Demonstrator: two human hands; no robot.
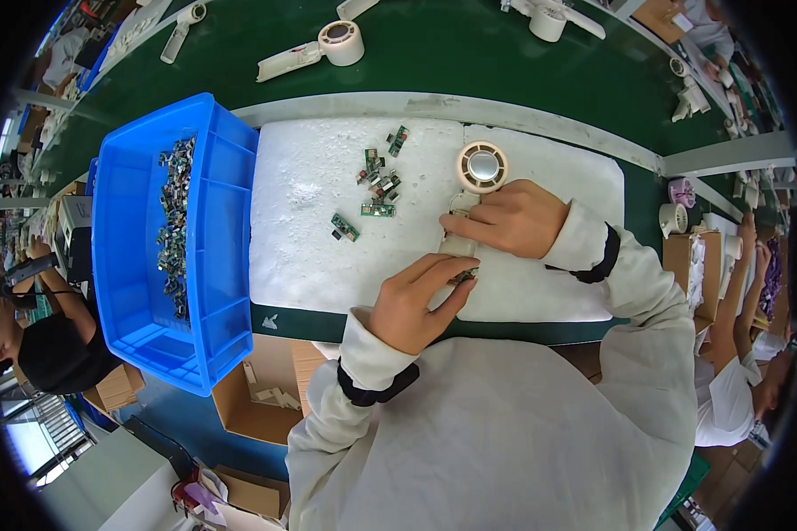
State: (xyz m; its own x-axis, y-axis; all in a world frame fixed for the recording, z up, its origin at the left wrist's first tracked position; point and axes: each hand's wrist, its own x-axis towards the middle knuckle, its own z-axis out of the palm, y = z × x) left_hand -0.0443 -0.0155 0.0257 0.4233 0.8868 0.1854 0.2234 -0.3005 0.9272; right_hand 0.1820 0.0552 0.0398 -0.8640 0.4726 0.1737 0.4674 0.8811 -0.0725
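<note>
On the white foam pad (301,239) lies a cream handheld fan housing (483,166), its round head away from me and its handle toward me. My right hand (522,219) is closed over the handle from the right, index finger stretched across it. Near the handle's close end, my left hand (416,299) pinches a small circuit board (464,276) between thumb and fingers. Part of that board and much of the handle are hidden by my hands. Several loose green circuit boards (378,211) are scattered left of the housing.
A blue bin (224,221) with many circuit boards stands left of the pad. Beyond a pale rail (398,104), more fan housings (341,44) lie on the green conveyor belt (434,66). An open cardboard box (239,403) sits below. Other people work at both sides.
</note>
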